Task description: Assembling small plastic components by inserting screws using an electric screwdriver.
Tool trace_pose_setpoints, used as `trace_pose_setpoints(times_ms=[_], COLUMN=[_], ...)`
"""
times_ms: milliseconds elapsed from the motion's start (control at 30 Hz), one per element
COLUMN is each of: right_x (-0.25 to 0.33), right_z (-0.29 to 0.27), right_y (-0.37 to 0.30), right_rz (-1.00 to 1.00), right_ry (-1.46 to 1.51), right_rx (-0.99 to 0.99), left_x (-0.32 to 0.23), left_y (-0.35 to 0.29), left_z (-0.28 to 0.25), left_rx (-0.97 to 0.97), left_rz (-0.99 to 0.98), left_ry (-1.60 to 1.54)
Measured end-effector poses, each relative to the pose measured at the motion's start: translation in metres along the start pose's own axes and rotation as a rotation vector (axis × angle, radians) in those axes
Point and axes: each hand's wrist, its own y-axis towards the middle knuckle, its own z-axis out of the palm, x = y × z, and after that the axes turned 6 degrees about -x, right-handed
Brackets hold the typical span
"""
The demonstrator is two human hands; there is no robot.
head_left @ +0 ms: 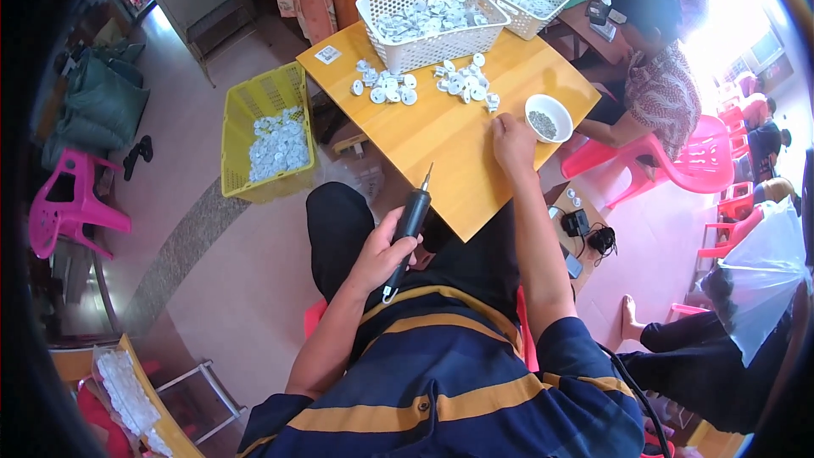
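My left hand [386, 250] is wrapped round a black electric screwdriver [412, 216], its thin bit pointing up toward the table's near edge and a hook at its lower end. Over the tabletop, my right hand [514, 146] has its fingers curled together. A small white plastic part [492, 103] lies right at those fingertips; whether they grip it is hidden. Beside this hand stands a white bowl [560, 108] of small grey metal pieces. Two loose groups of round white parts, a left pile [386, 85] and a right pile [462, 80], lie farther back.
A white basket [407, 53] of parts stands at the wooden table's [407, 131] back, with a second white basket [517, 21] behind it. On the floor to the left is a yellow crate [246, 97] of white parts. A seated person [657, 89] is close on the right.
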Motion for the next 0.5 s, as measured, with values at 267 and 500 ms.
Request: trace_pose_setpoints(times_ms=[267,500], right_x=[0.043,0.065], right_z=[-0.013,-0.010], right_y=[-0.039,-0.053], right_rz=[0.482,0.706], right_ry=[1.115,1.475], right_rx=[0.160,0.323], left_x=[0.001,0.000], left_y=[0.000,-0.001], left_z=[0.001,0.001], left_rx=[0.016,0.022], left_rz=[0.006,0.014], left_ry=[-0.007,-0.008])
